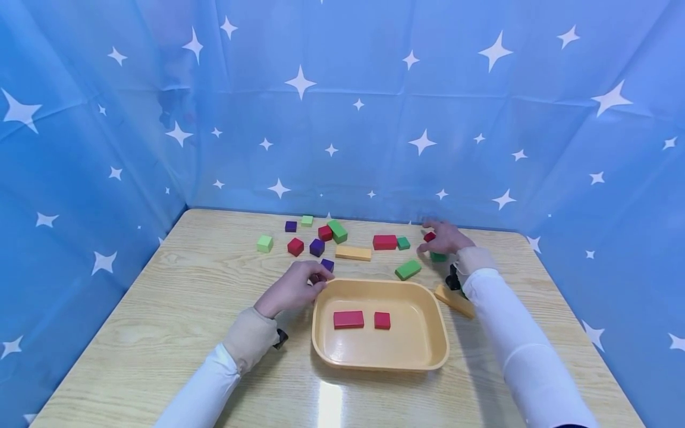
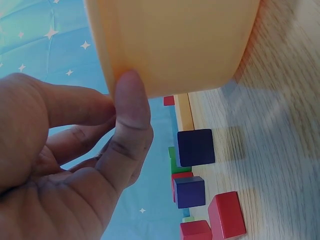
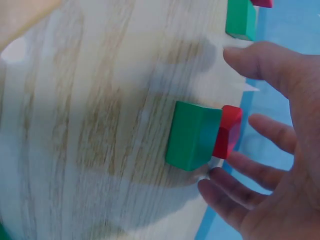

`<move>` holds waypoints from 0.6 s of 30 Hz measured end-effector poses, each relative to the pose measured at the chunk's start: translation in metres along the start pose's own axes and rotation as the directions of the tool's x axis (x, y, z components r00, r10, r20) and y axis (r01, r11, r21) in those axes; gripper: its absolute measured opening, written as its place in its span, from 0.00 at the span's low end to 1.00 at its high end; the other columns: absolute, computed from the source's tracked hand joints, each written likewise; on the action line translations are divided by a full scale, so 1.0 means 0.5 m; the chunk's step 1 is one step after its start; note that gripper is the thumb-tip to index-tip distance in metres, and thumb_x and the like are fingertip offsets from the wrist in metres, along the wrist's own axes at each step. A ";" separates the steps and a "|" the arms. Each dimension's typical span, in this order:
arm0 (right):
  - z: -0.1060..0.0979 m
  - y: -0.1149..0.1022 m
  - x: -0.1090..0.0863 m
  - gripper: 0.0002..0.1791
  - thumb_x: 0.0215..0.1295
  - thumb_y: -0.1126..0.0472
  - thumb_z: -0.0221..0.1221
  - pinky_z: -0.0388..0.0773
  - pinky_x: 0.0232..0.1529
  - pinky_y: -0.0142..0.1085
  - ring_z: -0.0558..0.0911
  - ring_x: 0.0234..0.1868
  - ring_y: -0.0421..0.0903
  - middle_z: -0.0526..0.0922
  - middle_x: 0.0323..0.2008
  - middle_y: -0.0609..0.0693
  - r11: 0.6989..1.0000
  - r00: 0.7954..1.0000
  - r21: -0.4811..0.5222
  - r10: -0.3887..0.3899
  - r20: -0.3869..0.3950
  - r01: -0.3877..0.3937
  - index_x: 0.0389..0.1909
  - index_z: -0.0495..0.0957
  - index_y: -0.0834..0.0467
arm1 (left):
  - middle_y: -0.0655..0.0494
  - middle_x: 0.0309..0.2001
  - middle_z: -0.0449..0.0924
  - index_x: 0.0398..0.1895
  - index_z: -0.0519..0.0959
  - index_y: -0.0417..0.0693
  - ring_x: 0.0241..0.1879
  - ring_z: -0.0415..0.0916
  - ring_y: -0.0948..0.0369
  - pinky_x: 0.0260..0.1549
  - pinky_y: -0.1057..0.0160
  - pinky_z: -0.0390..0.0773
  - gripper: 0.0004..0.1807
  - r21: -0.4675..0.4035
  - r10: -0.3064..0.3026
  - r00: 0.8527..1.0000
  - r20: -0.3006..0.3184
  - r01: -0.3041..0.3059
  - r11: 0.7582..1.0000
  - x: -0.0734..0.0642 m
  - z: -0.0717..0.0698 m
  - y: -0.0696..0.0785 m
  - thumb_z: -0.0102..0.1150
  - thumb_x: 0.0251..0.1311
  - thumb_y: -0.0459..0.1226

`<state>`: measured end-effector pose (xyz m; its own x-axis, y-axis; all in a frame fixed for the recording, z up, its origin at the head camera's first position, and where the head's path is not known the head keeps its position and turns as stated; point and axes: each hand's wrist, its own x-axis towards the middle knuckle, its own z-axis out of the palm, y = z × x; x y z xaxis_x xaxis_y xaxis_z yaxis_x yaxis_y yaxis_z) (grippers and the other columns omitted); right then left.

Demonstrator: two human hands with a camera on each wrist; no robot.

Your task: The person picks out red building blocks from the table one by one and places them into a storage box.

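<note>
My left hand (image 1: 293, 288) pinches the rim of a tan plastic tray (image 1: 381, 364) at its back left corner. In the left wrist view a finger lies along the outside of the tray wall. Inside the tray lie a long red block (image 1: 348, 320) and a small red cube (image 1: 382, 320). My right hand (image 1: 448, 239) is spread at the back right of the table, its thumb and fingers apart. Between them, in the right wrist view, stand a green block (image 3: 192, 136) and a red block (image 3: 228, 131) behind it. Nothing is gripped there.
Several red, purple and green blocks lie behind the tray, among them a red cube (image 1: 295, 246) and a light green cube (image 1: 264, 244). A yellow plank (image 1: 353, 254) lies mid-table; another plank (image 1: 452, 300) sits under the right forearm. Blue star-patterned curtain (image 1: 353, 137) borders the table.
</note>
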<state>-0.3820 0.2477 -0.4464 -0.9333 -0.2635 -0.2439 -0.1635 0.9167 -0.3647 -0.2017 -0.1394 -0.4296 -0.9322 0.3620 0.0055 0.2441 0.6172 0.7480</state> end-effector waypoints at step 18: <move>0.007 -0.011 0.016 0.16 0.66 0.67 0.57 0.76 0.40 0.41 0.77 0.44 0.56 0.81 0.52 0.65 1.000 0.997 -0.024 -0.005 -0.071 0.003 0.53 0.82 0.64 | 0.52 0.40 0.83 0.48 0.86 0.43 0.38 0.77 0.60 0.37 0.66 0.80 0.10 -0.006 0.003 1.000 -0.005 -0.003 1.000 -0.001 0.001 0.001 0.59 0.68 0.29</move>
<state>-0.3876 0.2393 -0.4495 -0.9529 -0.2460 -0.1772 -0.1743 0.9228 -0.3435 -0.2011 -0.1387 -0.4295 -0.9327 0.3603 0.0115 0.2457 0.6118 0.7519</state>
